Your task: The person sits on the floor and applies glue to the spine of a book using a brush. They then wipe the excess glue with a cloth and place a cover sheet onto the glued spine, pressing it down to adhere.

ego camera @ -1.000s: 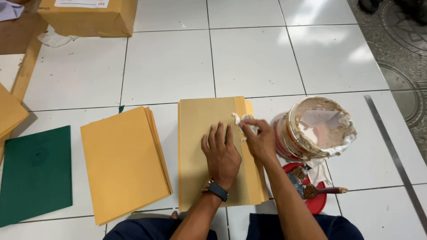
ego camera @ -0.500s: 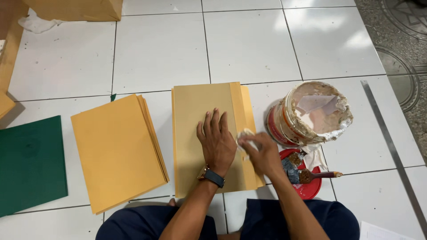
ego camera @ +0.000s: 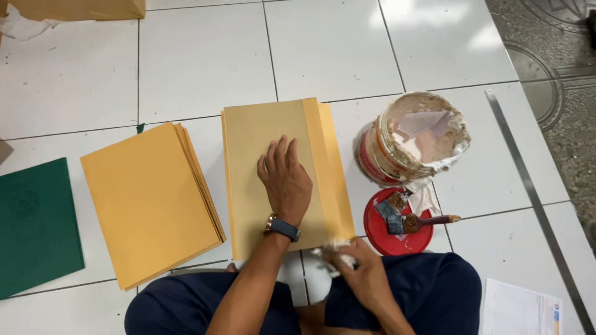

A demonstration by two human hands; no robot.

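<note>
**Folded edge pressed down with a cloth**

Nearest the body, a crumpled white rag (ego camera: 332, 253) is gripped in the closed right hand (ego camera: 366, 279) at the near end of the glued flap (ego camera: 326, 167). The yellow envelope (ego camera: 261, 180) is pinned by the left hand (ego camera: 287, 180), laid flat with fingers spread and holding nothing. The wipe is best run along the flap with firm, even pressure while the sheet is kept from sliding. Beyond lie the red lid (ego camera: 379, 232) with brush (ego camera: 428, 221) and the glue bucket (ego camera: 413, 139).
</note>
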